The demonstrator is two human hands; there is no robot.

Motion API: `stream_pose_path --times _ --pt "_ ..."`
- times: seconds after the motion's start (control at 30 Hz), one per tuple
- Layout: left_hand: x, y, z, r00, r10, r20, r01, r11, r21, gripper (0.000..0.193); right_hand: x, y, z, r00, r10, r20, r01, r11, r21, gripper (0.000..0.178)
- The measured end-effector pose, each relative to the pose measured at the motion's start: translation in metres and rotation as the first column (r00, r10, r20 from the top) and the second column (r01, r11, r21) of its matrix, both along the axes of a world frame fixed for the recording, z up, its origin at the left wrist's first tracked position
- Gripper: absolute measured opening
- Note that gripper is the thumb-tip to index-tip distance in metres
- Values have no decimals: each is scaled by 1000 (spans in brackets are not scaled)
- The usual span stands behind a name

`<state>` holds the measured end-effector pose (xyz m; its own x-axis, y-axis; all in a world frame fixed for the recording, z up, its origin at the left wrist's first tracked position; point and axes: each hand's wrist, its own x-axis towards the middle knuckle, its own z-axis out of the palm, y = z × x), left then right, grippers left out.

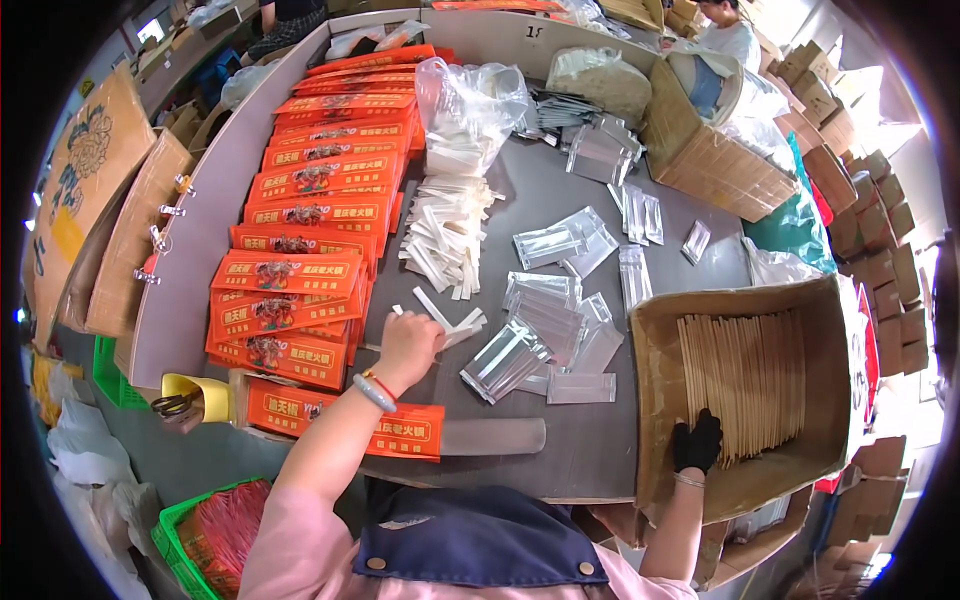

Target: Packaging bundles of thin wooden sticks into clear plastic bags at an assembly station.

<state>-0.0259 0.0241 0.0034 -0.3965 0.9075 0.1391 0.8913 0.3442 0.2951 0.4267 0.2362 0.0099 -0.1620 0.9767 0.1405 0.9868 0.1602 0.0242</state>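
Beyond both hands spreads a room stacked with cartons (888,265), too many to count; two other people (732,45) show at the far side. One grey table (590,465) lies under the work, with a raised pale side wall (215,190). One open cardboard box (655,350) surrounds the gloved right hand (697,440); a second box (715,165), tilted, stands farther ahead of it. Beyond the left hand (412,348) and to its left, red sleeves (310,215) overlap in a long pile, uncountable, all printed with pale lettering and a coloured picture. Another red sleeve (410,432) lies nearer the body, partly under the left forearm, one clear sleeve (495,437) extending from its right end. The box's thin wooden sticks (745,375), dozens, lie beneath and ahead of the right hand. That hand's fingers reach down over their near ends; its grip cannot be told. The bare left hand is half curled, fingertips at about three loose white strips (455,328); whether it holds one is unclear. More than a dozen clear packets (510,355) lie to its right. Four metal clips (160,240) line the side wall, farther left.
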Motion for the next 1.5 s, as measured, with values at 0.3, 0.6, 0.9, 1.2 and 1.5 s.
stream_pose_path --times 0.3,0.6,0.9,1.2,1.5 --pt "70 23 3 964 47 260 -89 985 151 15 -5 0 -18 990 -11 137 33 987 -159 18" --pt "71 19 45 758 19 652 -68 996 50 25 -34 -29 35 981 75 -178 -78 997 -10 26" --pt "91 -67 57 920 -95 381 128 990 -61 49 -84 -75 44 638 569 -519 -765 546 -342 28" --pt "98 -73 59 960 -179 217 189 982 -25 70 -154 -107 -1 397 664 -634 -884 463 -69 26" --pt "94 -60 41 965 -205 164 206 978 8 63 -199 -165 19 269 196 -943 -900 399 -174 60"
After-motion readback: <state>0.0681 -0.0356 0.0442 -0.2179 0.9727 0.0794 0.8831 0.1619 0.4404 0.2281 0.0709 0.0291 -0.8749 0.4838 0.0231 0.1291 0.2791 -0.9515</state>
